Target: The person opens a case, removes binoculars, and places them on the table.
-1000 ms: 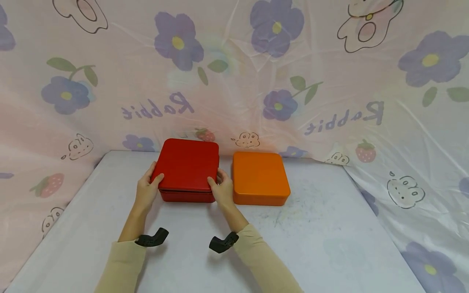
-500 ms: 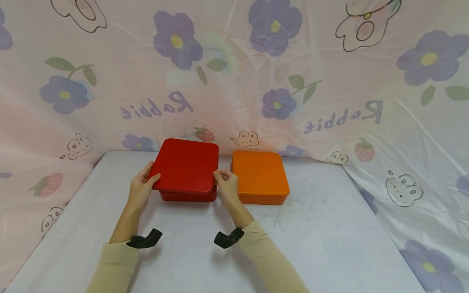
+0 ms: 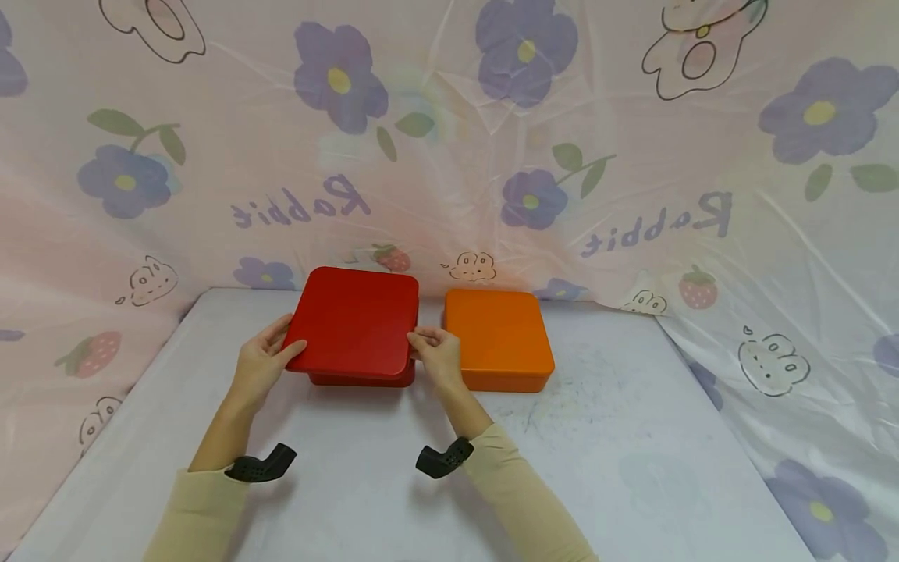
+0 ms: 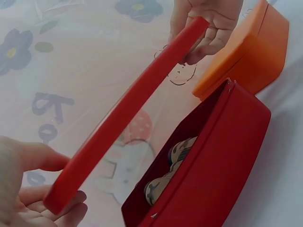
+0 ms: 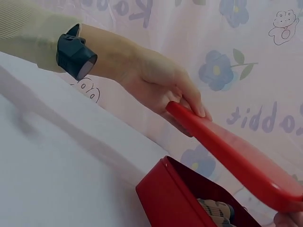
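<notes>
Both hands hold the flat red square lid [image 3: 358,320] by opposite sides. My left hand [image 3: 260,365] pinches its near left corner, thumb on top and fingers beneath. My right hand [image 3: 440,359] pinches the right edge. Both wrist views show the lid tilted and raised clear of the red box [image 4: 215,165], which stands on the table beneath it. Inside the box lie beige, dark-patterned rounded things [image 4: 158,187]; the box wall partly hides them, and their kind is unclear. In the head view the lid covers the box opening.
An orange square box [image 3: 499,332], its top closed, stands just right of the red box, close to my right hand. The white table [image 3: 618,437] reaches a patterned cloth [image 3: 435,179] that hangs behind and at the sides. Black wrist cameras [image 3: 263,466] sit on both wrists.
The lid has come up off the red box and shifted slightly left and toward me. My left hand has moved left with it; the right hand changed to a pinch at the edge.
</notes>
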`<act>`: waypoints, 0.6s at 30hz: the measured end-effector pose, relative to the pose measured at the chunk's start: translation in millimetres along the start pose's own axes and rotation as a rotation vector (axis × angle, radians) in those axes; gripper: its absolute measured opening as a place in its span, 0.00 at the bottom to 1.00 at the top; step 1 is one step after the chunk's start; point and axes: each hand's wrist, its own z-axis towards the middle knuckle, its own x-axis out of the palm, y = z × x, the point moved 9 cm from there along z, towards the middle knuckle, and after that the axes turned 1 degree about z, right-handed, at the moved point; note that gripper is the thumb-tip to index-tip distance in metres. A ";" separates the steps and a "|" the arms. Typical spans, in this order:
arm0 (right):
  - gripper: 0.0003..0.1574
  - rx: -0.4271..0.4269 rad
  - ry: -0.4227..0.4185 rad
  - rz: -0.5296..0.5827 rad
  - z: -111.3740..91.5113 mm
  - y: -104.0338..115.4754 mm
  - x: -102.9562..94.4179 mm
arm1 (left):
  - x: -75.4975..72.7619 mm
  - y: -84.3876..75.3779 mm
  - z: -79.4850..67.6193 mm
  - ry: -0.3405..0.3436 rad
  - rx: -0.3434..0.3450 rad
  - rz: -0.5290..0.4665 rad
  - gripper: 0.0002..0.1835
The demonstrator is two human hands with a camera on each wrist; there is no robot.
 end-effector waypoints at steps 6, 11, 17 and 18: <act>0.17 0.007 0.035 -0.005 -0.5 -1.0 0.6 | -4.1 -1.2 -1.6 0.038 -0.007 0.067 0.39; 0.18 0.012 0.060 -0.009 -1.1 -3.7 1.3 | -9.4 -0.9 -1.7 0.015 0.017 0.104 0.36; 0.19 0.022 0.097 -0.029 -4.5 -5.9 2.3 | -19.4 0.0 -1.6 -0.006 0.055 0.137 0.32; 0.19 0.027 0.103 -0.038 -5.2 -6.5 2.4 | -21.3 0.0 -1.3 -0.007 0.062 0.149 0.31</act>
